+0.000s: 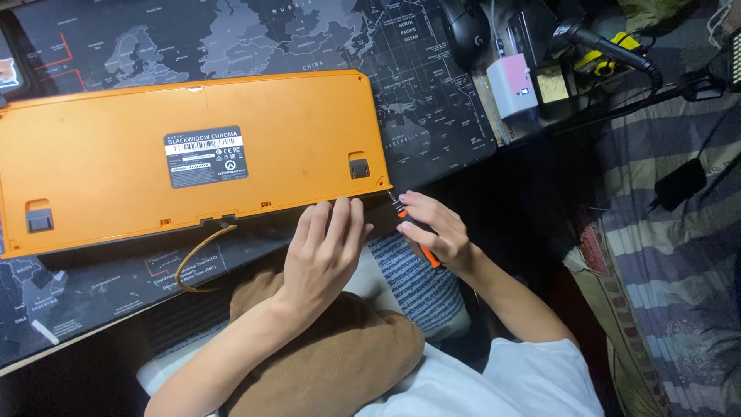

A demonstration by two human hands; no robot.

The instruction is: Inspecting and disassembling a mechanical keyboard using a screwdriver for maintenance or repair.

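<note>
An orange keyboard (116, 154) lies upside down on a dark desk mat printed with a world map (432, 93). Its underside carries a dark label and two grey flip-out feet. A braided orange cable (197, 255) loops off the near edge. My left hand (324, 251) rests flat with fingertips against the keyboard's near right edge. My right hand (436, 228) grips an orange-and-black screwdriver (421, 249), its tip pointing at the keyboard's near right corner.
A black mouse (467, 31) sits at the back of the mat. To its right are a small pink-and-white box (513, 85), a black gooseneck arm (610, 50) and cables. Striped bedding (671, 255) lies on the right. A brown cushion (340, 355) rests on my lap.
</note>
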